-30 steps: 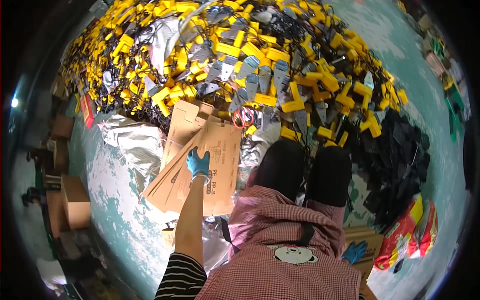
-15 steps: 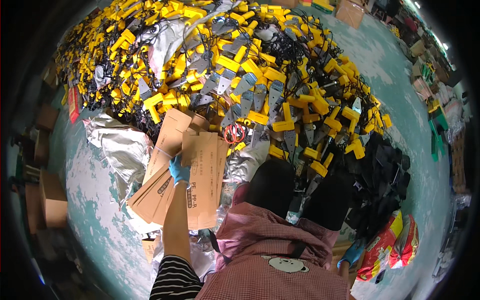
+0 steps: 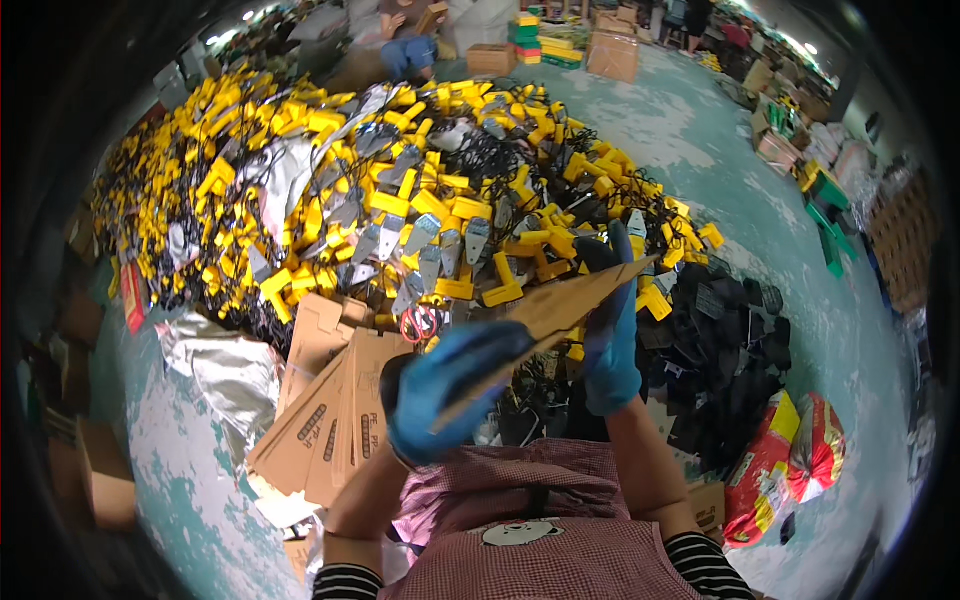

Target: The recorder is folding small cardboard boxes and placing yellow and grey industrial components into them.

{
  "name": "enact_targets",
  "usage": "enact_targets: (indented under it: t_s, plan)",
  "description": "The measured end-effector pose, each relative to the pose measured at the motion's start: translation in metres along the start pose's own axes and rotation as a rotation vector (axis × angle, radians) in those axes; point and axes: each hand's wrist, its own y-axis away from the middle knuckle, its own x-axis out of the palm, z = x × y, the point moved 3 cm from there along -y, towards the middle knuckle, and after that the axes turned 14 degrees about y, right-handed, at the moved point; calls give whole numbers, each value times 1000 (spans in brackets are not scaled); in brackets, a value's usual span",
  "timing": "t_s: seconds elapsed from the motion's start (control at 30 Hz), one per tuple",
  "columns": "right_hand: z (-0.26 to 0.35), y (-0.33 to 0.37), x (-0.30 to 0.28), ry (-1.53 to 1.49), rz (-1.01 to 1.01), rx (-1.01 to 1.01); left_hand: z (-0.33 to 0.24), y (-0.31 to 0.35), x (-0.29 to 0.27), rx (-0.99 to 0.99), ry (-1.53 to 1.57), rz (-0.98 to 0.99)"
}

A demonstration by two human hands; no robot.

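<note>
In front of my lap a brown flattened cardboard box [image 3: 565,303] is held up at a slant, nearly edge-on. My left hand [image 3: 450,390], in a blue glove with dark fingertips and slightly blurred, is closed around its near end. Against the far end lies my right hand [image 3: 612,360], gloved the same way, its fingers stretched upward and thumb apart. A fanned stack of flat cardboard boxes [image 3: 345,420] rests to the left of my left hand. Scissors with red handles [image 3: 420,322] lie just beyond that hand, at the edge of a heap of yellow-handled corded tools with grey metal plates [image 3: 400,205].
Black parts [image 3: 720,330] are piled at the right, with red and yellow bags [image 3: 765,470] nearer me. A whitish sack [image 3: 225,365] lies left of the stack. Beyond the heap are a seated person [image 3: 408,55] and a carton [image 3: 612,55].
My left hand has left the stack and now grips a flattened box in front of me. The right hand has come up from low right to its far end. My view has tilted up.
</note>
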Motion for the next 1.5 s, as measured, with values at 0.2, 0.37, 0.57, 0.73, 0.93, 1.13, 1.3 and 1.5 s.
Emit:
enact_targets:
  t_s: [0.2,0.37,0.57,0.73,0.93,1.13,1.3,1.5]
  plan:
    - [-63,54,-11,84,-229,263,36,20,67,-34,222,-172]
    - [-60,77,-26,532,-18,194,84,50,66,-224,748,-426]
    - [-43,134,-24,163,137,461,144,77,50,-345,327,-573]
    - [-55,151,-25,-102,-148,847,100,47,84,-284,20,-406]
    - [-32,144,-25,97,133,463,90,54,66,-501,398,-150]
    - [-30,146,-21,-157,-7,775,91,68,71,-456,342,-194]
    - [-38,131,-43,-77,163,604,80,74,47,-244,-85,131]
    - [-21,80,-45,591,685,323,75,69,44,-211,-140,232]
